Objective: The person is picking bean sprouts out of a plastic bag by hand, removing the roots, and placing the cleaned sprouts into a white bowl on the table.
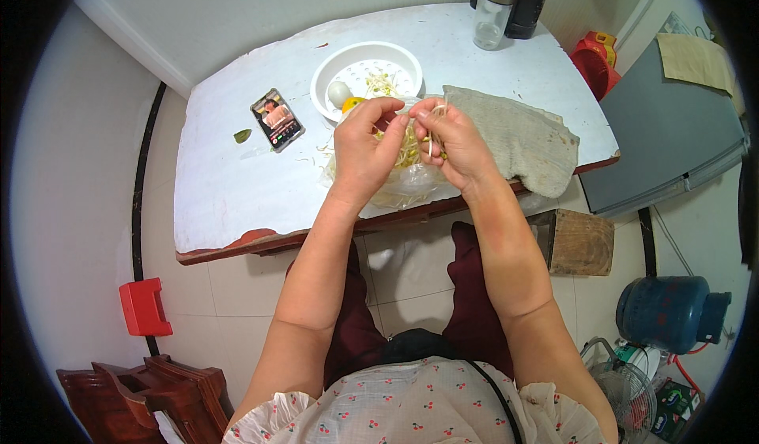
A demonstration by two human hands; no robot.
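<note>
Several bean sprouts (431,147) hang from my right hand (461,147), which grips them between thumb and curled fingers. Close beside it, my left hand (364,153) has its thumb and forefinger bent toward each other; whether something thin is between them is too small to tell. Beneath both hands lies a clear plastic bag (412,180) of bean sprouts (409,150), partly hidden by them. Behind the hands stands a round white plastic basket (316,91) with holes in its base. It holds a small heap of sprouts (381,83), a whitish round item (340,94) and a yellow item (351,103), partly covered.
A grey towel (513,129) drapes over the front edge of the white table (237,195). To the left lie a lit phone (277,119) and a green leaf (242,135). A glass jar (492,17) stands at the back right. A wooden stool (581,242) is below.
</note>
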